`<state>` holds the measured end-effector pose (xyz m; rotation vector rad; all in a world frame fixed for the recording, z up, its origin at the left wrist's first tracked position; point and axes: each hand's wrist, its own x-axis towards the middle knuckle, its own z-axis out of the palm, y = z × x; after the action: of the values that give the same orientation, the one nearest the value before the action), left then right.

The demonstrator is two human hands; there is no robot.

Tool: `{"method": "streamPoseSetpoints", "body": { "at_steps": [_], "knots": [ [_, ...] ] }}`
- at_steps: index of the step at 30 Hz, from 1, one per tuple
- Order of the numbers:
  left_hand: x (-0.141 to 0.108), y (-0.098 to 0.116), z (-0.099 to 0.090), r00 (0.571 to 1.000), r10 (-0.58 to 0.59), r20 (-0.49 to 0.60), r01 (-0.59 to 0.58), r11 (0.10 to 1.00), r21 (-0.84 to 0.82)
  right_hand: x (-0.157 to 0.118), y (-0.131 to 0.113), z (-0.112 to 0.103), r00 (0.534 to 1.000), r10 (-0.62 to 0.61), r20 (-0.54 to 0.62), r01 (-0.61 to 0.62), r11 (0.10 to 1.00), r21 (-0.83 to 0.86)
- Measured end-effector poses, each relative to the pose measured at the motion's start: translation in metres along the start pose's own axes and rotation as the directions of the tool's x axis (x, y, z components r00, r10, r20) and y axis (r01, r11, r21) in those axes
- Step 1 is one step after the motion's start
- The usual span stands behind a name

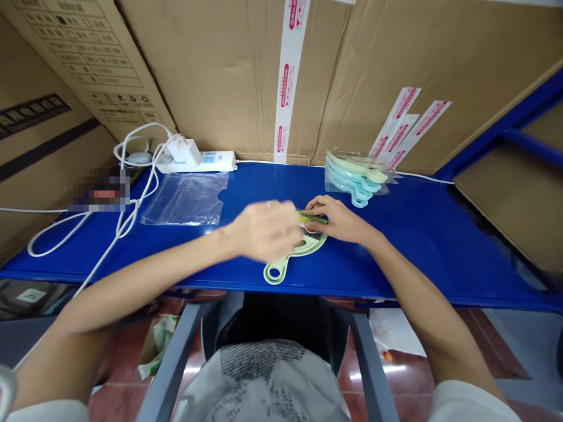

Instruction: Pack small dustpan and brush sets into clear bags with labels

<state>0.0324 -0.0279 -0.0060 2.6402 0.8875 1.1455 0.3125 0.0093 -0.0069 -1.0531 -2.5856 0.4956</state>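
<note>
1. Right hand (336, 220), centre: thumb and fingers appear closed on the end of one yellow-green strip (314, 217).
2. Left hand (272, 231), just left of it: curled and blurred over the work; I cannot tell how tightly it is closed or on what.
3. One light green piece (310, 246) lies below the hands, its ringed handle toward the lower centre. Handling looks under way rather than finished, since both hands are at it.
4. Upper right: one stack (355, 173) in clear wrap, apart from both hands. At least one green and two blue pieces; overlap hides the full count. None is being handled.
5. Left of centre: one clear bag (187, 202) lies flat on the blue table (440, 246).
6. Upper left: one power strip (222, 161), one white adapter (187, 152) plugged in.
</note>
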Motion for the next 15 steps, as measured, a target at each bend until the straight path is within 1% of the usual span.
{"method": "streamPoseSetpoints", "body": {
  "at_steps": [2, 3, 4, 5, 8, 11, 13, 15],
  "knots": [
    [0.014, -0.021, -0.006, 0.998, 0.048, -0.041, -0.048, 0.999, 0.011, 0.000, -0.003, 0.000, 1.000, 0.004, 0.001, -0.004, 1.000, 0.002],
    [0.019, -0.031, -0.009, 0.996, 0.045, -0.079, -0.046, 0.999, -0.003, 0.000, -0.003, -0.001, 1.000, 0.005, -0.002, -0.005, 1.000, 0.005],
    [0.023, -0.039, -0.011, 0.996, 0.029, -0.089, -0.032, 0.999, -0.031, -0.001, -0.003, -0.001, 1.000, 0.005, -0.006, -0.005, 1.000, 0.008],
    [0.024, -0.046, -0.013, 0.997, 0.020, -0.073, -0.024, 0.998, -0.055, -0.001, -0.003, -0.002, 1.000, 0.004, -0.016, -0.004, 1.000, 0.010],
    [0.022, -0.056, -0.015, 0.999, 0.033, 0.042, -0.029, 0.996, -0.081, -0.002, 0.001, -0.006, 0.997, 0.019, -0.075, -0.019, 1.000, 0.001],
    [0.015, -0.059, -0.009, 0.985, 0.071, 0.158, -0.059, 0.995, -0.083, -0.004, 0.005, -0.013, 0.987, 0.101, -0.123, -0.097, 0.995, 0.031],
    [0.013, -0.061, -0.005, 0.974, 0.079, 0.214, -0.060, 0.994, -0.091, -0.006, 0.007, -0.017, 0.983, 0.150, -0.107, -0.143, 0.987, 0.068],
    [0.011, -0.064, -0.001, 0.966, 0.088, 0.241, -0.068, 0.994, -0.091, -0.008, 0.010, -0.020, 0.985, 0.164, -0.057, -0.158, 0.983, 0.093]
  ]
}}
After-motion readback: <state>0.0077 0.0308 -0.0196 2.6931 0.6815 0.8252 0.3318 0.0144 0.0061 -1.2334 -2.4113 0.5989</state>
